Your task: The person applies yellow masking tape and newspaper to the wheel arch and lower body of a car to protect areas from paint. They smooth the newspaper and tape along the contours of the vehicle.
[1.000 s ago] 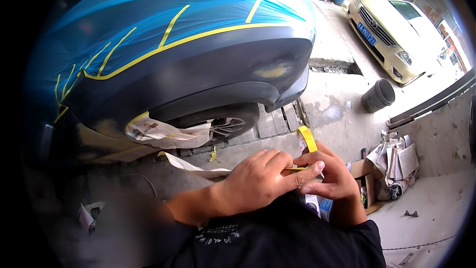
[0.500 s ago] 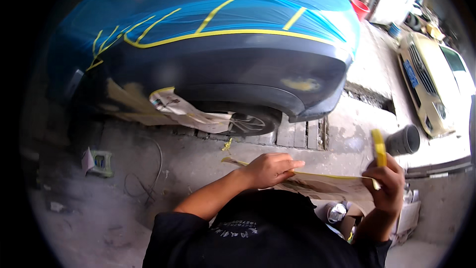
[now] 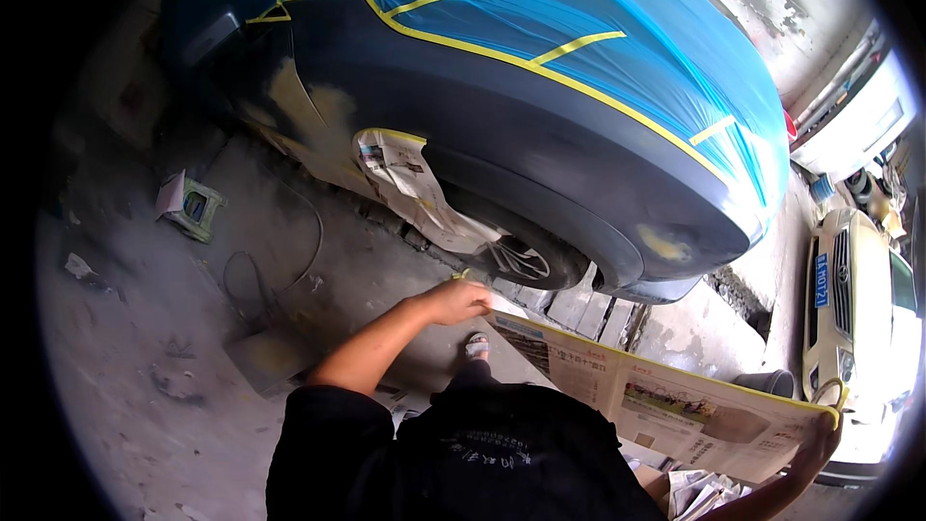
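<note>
A newspaper sheet (image 3: 627,396) edged along its top with yellow masking tape stretches between my hands. My left hand (image 3: 455,301) is closed on its left corner. At the other end my right hand (image 3: 818,444) is closed on the taped corner, its fingers partly in shadow. A roll of yellow masking tape (image 3: 837,394) shows edge-on at that hand. Beyond the sheet stands a dark grey car fender (image 3: 540,135), its wheel (image 3: 521,259) partly covered by another newspaper piece (image 3: 410,183) taped to the wheel arch.
Blue plastic film (image 3: 617,0) covers the car's upper body, held by yellow tape strips. A beige car (image 3: 837,299) stands at right, near a dark bucket (image 3: 767,383). A green step stool (image 3: 198,212) and a hose (image 3: 318,232) lie left. Papers (image 3: 704,492) are piled below the sheet.
My hands have moved apart, and the newspaper sheet now hangs spread between them. The left hand shifted left, the right hand right and down. The view has turned, tilting the car in the picture.
</note>
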Tool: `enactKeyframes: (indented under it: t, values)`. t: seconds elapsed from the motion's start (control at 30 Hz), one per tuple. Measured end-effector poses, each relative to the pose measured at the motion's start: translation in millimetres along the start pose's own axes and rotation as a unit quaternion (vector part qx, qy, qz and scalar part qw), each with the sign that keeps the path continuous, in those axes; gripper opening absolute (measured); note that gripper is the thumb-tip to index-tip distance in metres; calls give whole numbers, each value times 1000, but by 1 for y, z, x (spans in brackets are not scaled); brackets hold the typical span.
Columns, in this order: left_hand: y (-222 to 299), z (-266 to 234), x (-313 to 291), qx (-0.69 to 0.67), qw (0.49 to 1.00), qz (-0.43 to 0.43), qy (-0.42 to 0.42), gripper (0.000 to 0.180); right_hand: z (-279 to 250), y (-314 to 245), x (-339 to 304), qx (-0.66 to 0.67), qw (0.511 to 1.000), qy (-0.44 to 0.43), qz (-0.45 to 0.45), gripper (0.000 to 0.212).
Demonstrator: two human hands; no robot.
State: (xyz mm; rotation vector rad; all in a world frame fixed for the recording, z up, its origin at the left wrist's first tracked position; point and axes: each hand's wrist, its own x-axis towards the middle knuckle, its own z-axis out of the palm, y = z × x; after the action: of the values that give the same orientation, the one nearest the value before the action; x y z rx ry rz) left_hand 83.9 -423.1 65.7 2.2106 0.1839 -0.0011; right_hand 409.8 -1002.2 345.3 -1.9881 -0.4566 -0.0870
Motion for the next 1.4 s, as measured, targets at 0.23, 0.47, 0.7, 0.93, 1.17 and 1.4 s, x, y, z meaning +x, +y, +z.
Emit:
enactKeyframes:
  t: [0.23,0.47,0.7,0.93,1.17,1.4]
  values:
    - [-55,-106,-14,-19,990,-136,14,14,29,56,19,114,989,31,86,35]
    - [-121,-156,-9,-349,896,-159,222,7,97,100,46,198,966,-54,160,33]
    - [-154,-159,41,-479,758,-17,442,24,177,145,68,228,950,-99,188,31]
    - [-159,-174,90,-340,752,-94,556,16,218,194,90,229,936,-109,246,27]
    - [-167,-175,106,-255,735,-181,602,23,247,192,95,231,928,-105,272,24]
    - [-164,-173,112,-284,711,-192,614,18,236,196,103,216,930,-107,276,25]
